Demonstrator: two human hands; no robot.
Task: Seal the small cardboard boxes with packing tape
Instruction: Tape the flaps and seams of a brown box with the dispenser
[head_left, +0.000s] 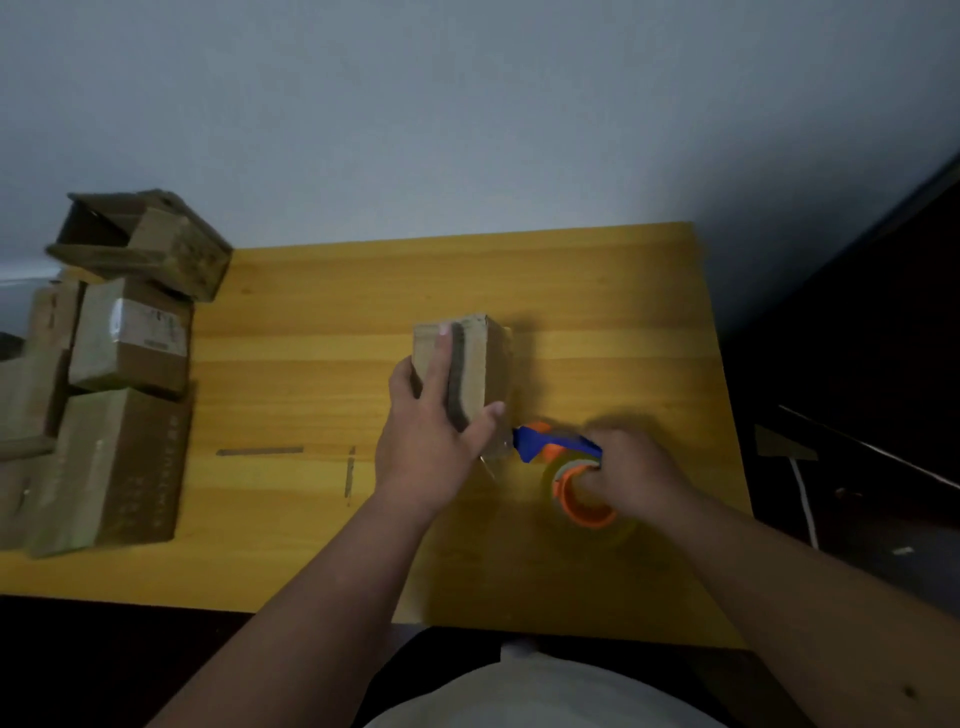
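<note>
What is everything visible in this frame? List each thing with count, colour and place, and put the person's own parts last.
small brown cardboard box: one, brown, middle of the table, standing under the left hand.
blue and orange tape dispenser with a clear tape roll: one, just right of that box, in the right hand.
pile of brown cardboard boxes: at least four, brown, stacked at the table's left edge; exact number unclear.
yellow wooden table: one, yellow, fills the middle of the view.
grey wall: behind the table.
white cable: one, right of the table.
left hand: grip round the box, fingers over its top.
right hand: grip on the dispenser.
</note>
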